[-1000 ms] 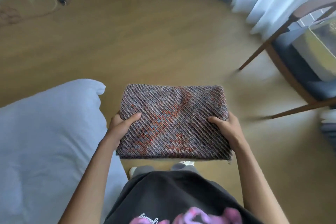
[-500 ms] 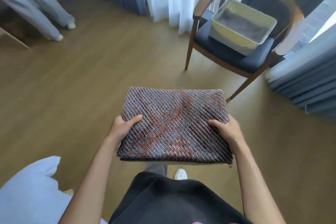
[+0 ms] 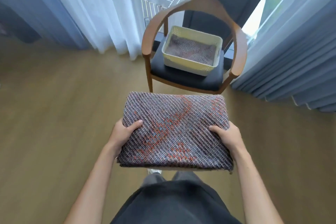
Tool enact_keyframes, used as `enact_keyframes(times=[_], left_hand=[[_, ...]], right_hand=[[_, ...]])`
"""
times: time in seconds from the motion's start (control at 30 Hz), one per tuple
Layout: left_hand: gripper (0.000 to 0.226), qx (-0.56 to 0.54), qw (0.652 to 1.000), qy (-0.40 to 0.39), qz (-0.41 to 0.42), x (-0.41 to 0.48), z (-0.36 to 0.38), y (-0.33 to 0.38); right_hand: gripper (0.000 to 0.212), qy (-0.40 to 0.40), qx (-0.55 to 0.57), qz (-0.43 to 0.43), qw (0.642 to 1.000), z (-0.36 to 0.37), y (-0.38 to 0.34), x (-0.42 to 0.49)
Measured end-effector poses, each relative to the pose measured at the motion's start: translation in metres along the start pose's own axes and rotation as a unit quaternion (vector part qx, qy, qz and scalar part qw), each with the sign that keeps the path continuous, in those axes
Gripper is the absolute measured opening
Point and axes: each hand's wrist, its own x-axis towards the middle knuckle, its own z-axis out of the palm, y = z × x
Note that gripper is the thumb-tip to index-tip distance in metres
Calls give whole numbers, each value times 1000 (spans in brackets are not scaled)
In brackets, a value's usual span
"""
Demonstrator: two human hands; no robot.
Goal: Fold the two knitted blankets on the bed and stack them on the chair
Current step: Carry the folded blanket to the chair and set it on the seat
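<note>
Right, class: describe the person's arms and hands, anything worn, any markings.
The left arm and right arm are bare to the frame's edge: no sleeves show. The left hand and right hand carry no visible gloves, rings, watch or bands. A dark top shows below.

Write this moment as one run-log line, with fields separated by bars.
held: folded blanket, left hand and right hand at its sides | target: basket on chair, other blanket inside | status: not yet placed

Folded blanket aloft, second blanket seemingly basketed
</note>
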Motion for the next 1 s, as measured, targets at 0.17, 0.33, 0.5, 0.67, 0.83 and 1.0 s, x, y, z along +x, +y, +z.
enact_keyframes(times=[0.17,0.33,0.5,0.67,0.83,1.0], left_hand=[[40,36,998,-43,-3,72,30,58],[43,59,997,-48,5,136,67,108],[35,68,997,-42,17,194,109,161],[30,63,997,-36,22,241,141,208],[34,66,997,-42,16,289,160,246],[32,92,994,-58,12,342,170,282]], right_hand=[[35,37,27,22,999,-8,-33,56],[39,38,46,29,998,-19,-66,124],[37,34,51,31,998,-35,-109,203],[36,30,54,29,998,-50,-153,263],[36,30,50,38,998,-55,-185,314],[36,39,61,46,996,-52,-217,353]])
